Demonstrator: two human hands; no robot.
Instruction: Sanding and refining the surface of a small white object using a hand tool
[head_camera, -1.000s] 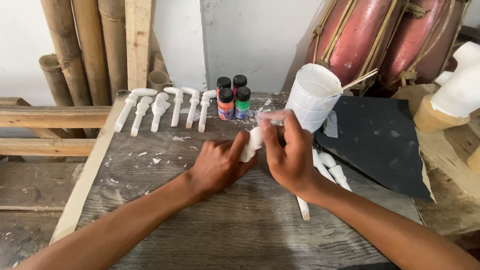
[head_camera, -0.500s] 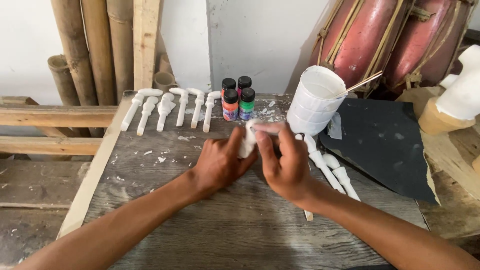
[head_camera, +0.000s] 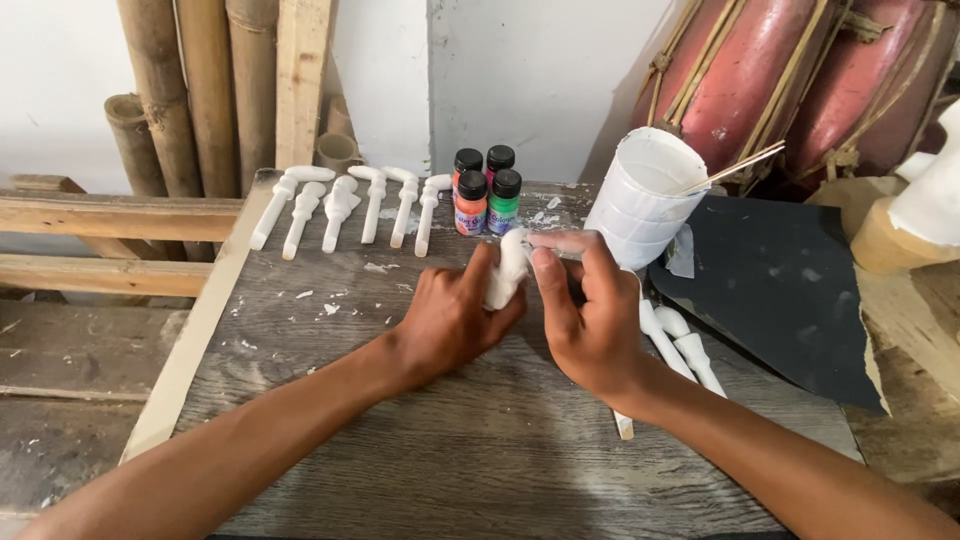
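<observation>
Grey wooden bench (head_camera: 420, 450), flecked with white chips.

On it lie six white carved pieces (head_camera: 345, 208) in a row at the back, four paint bottles (head_camera: 486, 190) beside them, a white cup (head_camera: 643, 198), a black sheet (head_camera: 780, 290) and two more white pieces (head_camera: 680, 345) at the right.

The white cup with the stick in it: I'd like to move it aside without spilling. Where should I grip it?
Grip the white cup around its mid wall, coming from its left, judging by its upright stance. The stick leans out over the right rim, and the right hand sits just in front.
</observation>
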